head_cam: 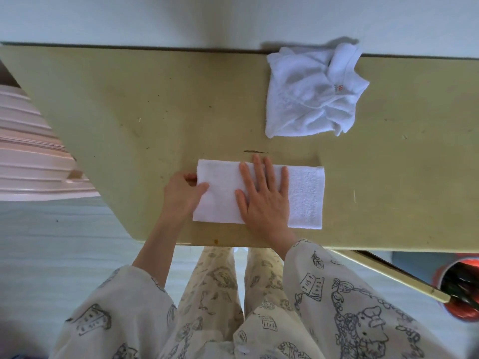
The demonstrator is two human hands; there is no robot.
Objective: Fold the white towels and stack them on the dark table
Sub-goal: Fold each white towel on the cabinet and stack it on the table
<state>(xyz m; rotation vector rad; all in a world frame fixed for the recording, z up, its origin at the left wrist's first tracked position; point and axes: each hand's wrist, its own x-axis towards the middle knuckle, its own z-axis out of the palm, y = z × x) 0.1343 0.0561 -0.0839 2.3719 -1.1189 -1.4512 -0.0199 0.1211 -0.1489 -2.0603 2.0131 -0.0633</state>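
Observation:
A white towel [305,195], folded into a long rectangle, lies flat near the front edge of the olive-yellow table [155,99]. My right hand [264,195] presses flat on the towel's middle with its fingers spread. My left hand [181,195] holds the towel's left end, thumb on top and fingers curled under the edge. A second white towel [311,94] lies crumpled at the table's far right, with a small red label showing.
A pale wall runs along the table's far edge. A pink ribbed object [31,151] stands to the left of the table. A red container [458,288] with dark contents sits on the floor at the lower right.

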